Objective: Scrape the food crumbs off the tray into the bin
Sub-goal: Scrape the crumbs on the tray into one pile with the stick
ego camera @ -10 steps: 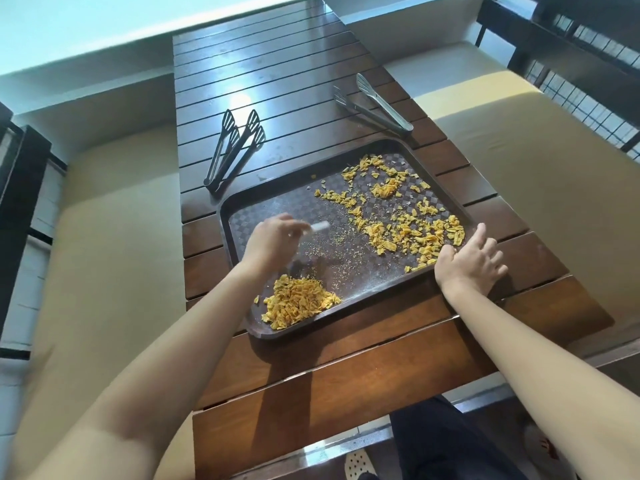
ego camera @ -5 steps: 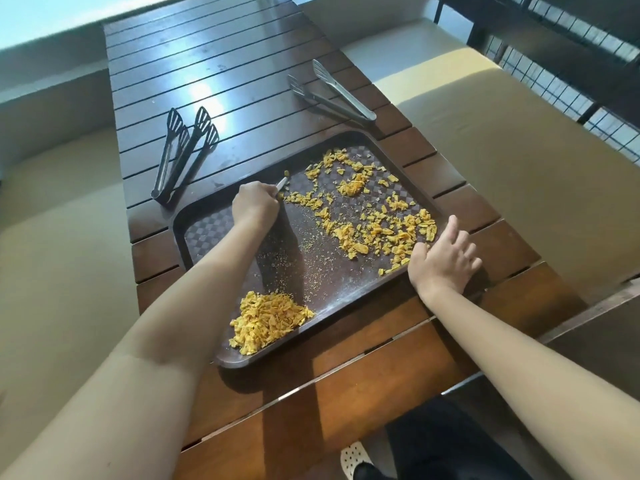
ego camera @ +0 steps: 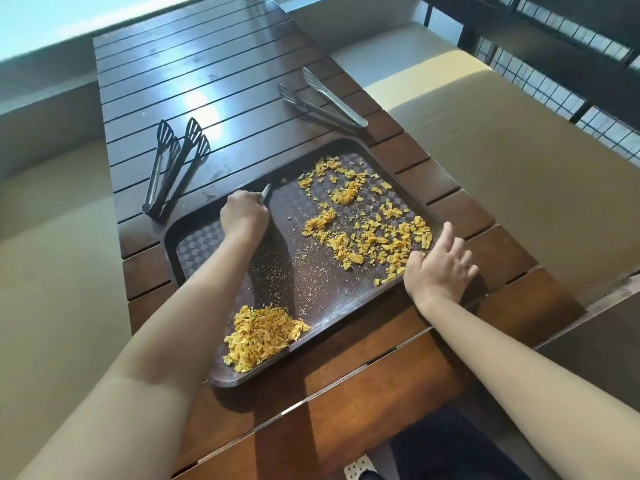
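- Now my left hand (ego camera: 244, 216) grips a thin scraper (ego camera: 266, 192) at the tray's (ego camera: 346, 317) far rim.
- My right hand (ego camera: 438, 268) lies flat, fingers straight, on its right edge.
- Crumbs (ego camera: 367, 230) scatter right; a pile (ego camera: 261, 332) sits near-left.
- Tongs (ego camera: 173, 164) lie beyond.

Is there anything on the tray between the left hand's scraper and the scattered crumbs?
Nothing visible. Between the scraper in the left hand and the scattered crumbs lies only bare tray with fine dust.
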The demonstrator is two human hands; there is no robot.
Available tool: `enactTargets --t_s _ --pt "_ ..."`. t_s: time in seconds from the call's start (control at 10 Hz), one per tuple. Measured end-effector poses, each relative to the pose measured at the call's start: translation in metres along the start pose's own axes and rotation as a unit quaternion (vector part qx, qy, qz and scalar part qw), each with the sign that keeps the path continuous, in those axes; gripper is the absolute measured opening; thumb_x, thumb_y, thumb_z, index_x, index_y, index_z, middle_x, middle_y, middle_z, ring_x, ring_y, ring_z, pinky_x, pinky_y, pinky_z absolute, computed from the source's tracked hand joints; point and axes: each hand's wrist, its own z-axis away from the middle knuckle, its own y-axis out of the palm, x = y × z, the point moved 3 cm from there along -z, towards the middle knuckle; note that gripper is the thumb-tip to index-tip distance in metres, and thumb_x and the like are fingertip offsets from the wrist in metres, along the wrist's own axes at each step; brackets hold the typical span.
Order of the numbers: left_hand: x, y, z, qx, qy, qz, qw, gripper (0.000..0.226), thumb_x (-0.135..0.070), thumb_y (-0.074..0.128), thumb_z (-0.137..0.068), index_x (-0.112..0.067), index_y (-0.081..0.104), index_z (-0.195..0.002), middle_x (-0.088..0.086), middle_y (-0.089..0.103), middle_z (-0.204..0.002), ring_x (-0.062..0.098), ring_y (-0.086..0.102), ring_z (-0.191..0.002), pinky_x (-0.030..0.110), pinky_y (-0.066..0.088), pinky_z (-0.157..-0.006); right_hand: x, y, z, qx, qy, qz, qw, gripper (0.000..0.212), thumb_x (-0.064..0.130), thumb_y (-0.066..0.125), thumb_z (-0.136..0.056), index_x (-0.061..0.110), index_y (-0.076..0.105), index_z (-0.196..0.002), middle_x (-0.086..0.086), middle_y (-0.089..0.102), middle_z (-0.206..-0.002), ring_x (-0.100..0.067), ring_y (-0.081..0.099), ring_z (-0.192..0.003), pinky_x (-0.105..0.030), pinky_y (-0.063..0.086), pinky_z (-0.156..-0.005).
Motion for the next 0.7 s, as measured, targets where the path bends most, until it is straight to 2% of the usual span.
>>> enactTargets --t_s 0.2,0.3,0.4,0.5,0.6,0.7 --pt "-0.033 0.017 -0.015 0.061 0.015 0.024 0.998 0.026 -0.011 0.054 -0.089 -0.019 0.069 -0.109 0.003 0.07 -0.103 0.021 0.061 -0.074 0.032 0.053 -0.069 0.0 -0.001 0.0 0.0 0.004 0.0 1.0 0.067 0.031 0.046 -0.091 0.014 0.019 -0.149 -0.014 0.034 -0.147 -0.031 0.034 -0.13 -0.046 0.025 -0.108" --pt "-0.053 0.024 0.006 0.113 0.086 0.003 0.99 0.024 -0.014 0.054 -0.091 -0.019 0.069 -0.109 0.003 0.068 -0.105 0.018 0.058 -0.071 0.032 0.052 -0.066 0.0 0.0 0.0 0.002 0.005 -0.001 1.0 0.067 0.032 0.046 -0.091 0.015 0.018 -0.149 -0.013 0.034 -0.147 -0.031 0.034 -0.131 -0.046 0.025 -0.108" --pt "-0.059 0.024 0.032 0.14 0.175 -0.02 0.974 0.023 -0.016 0.054 -0.091 -0.019 0.069 -0.109 0.004 0.067 -0.104 0.017 0.058 -0.075 0.032 0.054 -0.071 0.0 0.0 0.0 0.0 0.003 -0.002 1.0 0.067 0.032 0.046 -0.091 0.015 0.019 -0.149 -0.014 0.034 -0.147 -0.031 0.034 -0.131 -0.046 0.025 -0.108" --pt "-0.054 0.019 0.071 0.172 0.306 -0.036 0.935 0.024 -0.016 0.055 -0.09 -0.021 0.069 -0.109 0.001 0.068 -0.106 0.016 0.062 -0.084 0.035 0.056 -0.079 -0.001 0.0 0.0 -0.001 0.003 -0.005 1.0 0.067 0.031 0.047 -0.09 0.014 0.02 -0.149 -0.014 0.035 -0.146 -0.032 0.035 -0.13 -0.046 0.026 -0.107" --pt "-0.044 0.013 0.075 0.14 0.314 -0.023 0.939 0.024 -0.015 0.055 -0.091 -0.02 0.069 -0.109 0.001 0.068 -0.105 0.017 0.063 -0.083 0.035 0.056 -0.079 -0.001 0.0 0.0 -0.001 0.002 -0.005 1.0 0.067 0.031 0.047 -0.09 0.014 0.02 -0.149 -0.015 0.035 -0.146 -0.032 0.035 -0.129 -0.046 0.026 -0.107" --pt "-0.024 0.002 0.05 0.029 0.162 0.006 0.986 0.024 -0.017 0.051 -0.093 -0.019 0.069 -0.108 0.004 0.068 -0.106 0.022 0.064 -0.082 0.037 0.056 -0.077 0.0 0.0 0.0 0.003 0.002 -0.005 1.0 0.067 0.031 0.046 -0.09 0.014 0.019 -0.149 -0.014 0.034 -0.146 -0.032 0.035 -0.129 -0.046 0.026 -0.107"
